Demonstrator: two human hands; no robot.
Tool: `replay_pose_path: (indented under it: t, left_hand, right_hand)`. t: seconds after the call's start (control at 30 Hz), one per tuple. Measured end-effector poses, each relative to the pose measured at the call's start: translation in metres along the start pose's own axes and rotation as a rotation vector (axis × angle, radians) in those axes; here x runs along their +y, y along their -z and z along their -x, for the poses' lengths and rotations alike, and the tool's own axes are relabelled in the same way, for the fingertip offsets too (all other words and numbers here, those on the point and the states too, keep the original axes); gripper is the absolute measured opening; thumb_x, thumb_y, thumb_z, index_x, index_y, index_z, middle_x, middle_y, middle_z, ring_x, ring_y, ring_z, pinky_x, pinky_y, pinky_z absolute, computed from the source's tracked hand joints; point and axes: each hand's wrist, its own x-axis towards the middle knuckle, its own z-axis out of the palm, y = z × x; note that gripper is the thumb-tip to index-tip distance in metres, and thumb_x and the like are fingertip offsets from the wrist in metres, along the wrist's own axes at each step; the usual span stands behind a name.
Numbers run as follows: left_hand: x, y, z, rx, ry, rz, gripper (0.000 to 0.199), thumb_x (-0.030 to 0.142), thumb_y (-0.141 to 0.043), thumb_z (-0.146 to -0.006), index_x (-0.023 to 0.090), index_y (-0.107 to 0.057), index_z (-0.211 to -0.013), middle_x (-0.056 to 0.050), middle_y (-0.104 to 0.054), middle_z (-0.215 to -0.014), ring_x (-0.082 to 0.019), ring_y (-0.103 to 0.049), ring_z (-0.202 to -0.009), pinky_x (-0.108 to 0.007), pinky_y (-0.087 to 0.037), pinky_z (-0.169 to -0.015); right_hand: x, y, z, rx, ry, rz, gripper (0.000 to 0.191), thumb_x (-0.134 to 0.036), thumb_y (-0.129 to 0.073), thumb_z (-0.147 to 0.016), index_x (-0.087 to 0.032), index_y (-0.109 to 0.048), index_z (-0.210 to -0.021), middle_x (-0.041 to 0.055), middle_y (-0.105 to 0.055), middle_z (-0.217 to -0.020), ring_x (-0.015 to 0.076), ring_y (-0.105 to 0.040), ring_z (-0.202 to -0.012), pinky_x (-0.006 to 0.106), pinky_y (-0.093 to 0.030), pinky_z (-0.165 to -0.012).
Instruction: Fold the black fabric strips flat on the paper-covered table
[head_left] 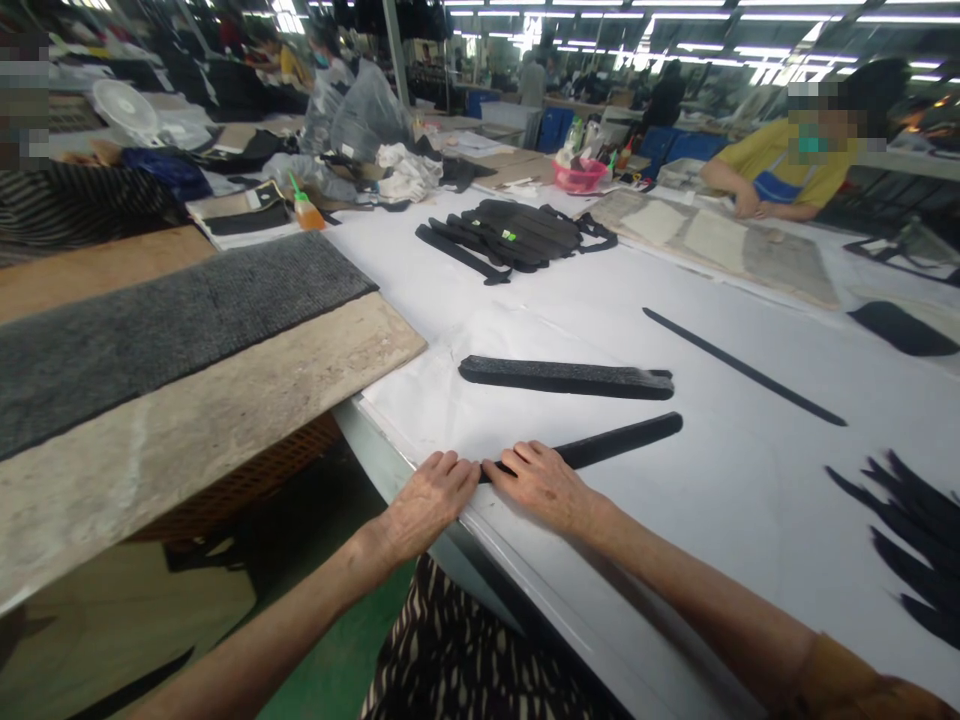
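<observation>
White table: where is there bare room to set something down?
Free: between the right hand, the thin black strip and the fanned black pieces; also between the black strip pile and the gray-topped strip. Crowded: far left, around the clear plastic bag.

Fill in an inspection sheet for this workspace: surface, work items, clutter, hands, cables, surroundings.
Surface: white-covered table.
Work items: black strip at the near edge; grey-topped strip beyond it; thin strip to the right; pile of black pieces farther back.
Clutter: green-nozzled bottle, plastic bag and pink basket toward the far side.
Hands: left hand and right hand close together at the black strip's near end; exact grip unclear.
Cables: nothing seen.
Surroundings: person in a yellow top across the table.
</observation>
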Motion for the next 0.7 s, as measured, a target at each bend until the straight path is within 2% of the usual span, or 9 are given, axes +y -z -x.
replay_pose_path:
  t: [0.17,0.3,0.43,0.5,0.7]
  left_hand:
    - [-0.002,-0.003,0.001,0.038,-0.053,-0.086,0.036,0.001,-0.038,-0.084,0.003,-0.055,-0.115,-0.012,-0.058,-0.093,-0.024,-0.051,-0.081,-0.037,-0.047,-0.071]
    - [-0.009,-0.012,0.013,0.101,-0.058,-0.027,0.031,0.002,-0.039,-0.085,0.005,-0.058,-0.110,-0.011,-0.059,-0.095,-0.023,-0.052,-0.083,-0.035,-0.049,-0.075]
    - [-0.014,-0.018,0.027,0.189,0.028,0.124,0.032,0.001,-0.041,-0.085,0.007,-0.056,-0.113,-0.011,-0.059,-0.101,-0.022,-0.052,-0.092,-0.034,-0.049,-0.085]
    - [-0.014,-0.019,0.031,0.224,0.094,0.211,0.031,0.002,-0.040,-0.086,0.008,-0.056,-0.112,-0.011,-0.059,-0.102,-0.021,-0.052,-0.094,-0.032,-0.050,-0.085]
    - [-0.009,-0.020,0.033,0.231,0.176,0.265,0.033,0.004,-0.040,-0.085,0.008,-0.059,-0.112,-0.013,-0.061,-0.103,-0.024,-0.052,-0.097,-0.038,-0.051,-0.087]
  right_hand:
    - [-0.001,0.003,-0.002,-0.036,-0.002,0.032,0.019,-0.011,-0.042,-0.092,-0.014,-0.055,-0.105,0.0039,-0.049,-0.080,0.0172,-0.044,-0.075,0.031,-0.036,-0.063]
    - [-0.001,0.001,0.000,-0.036,-0.003,0.015,0.023,-0.011,-0.043,-0.091,-0.013,-0.054,-0.112,0.0048,-0.051,-0.084,0.0173,-0.045,-0.078,0.031,-0.037,-0.067]
    - [-0.001,0.000,0.000,-0.044,-0.014,0.000,0.025,-0.010,-0.044,-0.090,-0.014,-0.054,-0.113,0.0049,-0.051,-0.085,0.0172,-0.045,-0.079,0.031,-0.037,-0.068]
    - [0.000,0.001,0.000,-0.046,-0.018,-0.002,0.025,-0.009,-0.045,-0.089,-0.014,-0.055,-0.112,0.0048,-0.051,-0.085,0.0171,-0.045,-0.079,0.031,-0.037,-0.068]
    - [0.007,0.008,0.016,-0.034,-0.049,0.022,0.026,-0.005,-0.049,-0.085,-0.015,-0.057,-0.108,0.0043,-0.051,-0.082,0.0164,-0.044,-0.076,0.031,-0.035,-0.067]
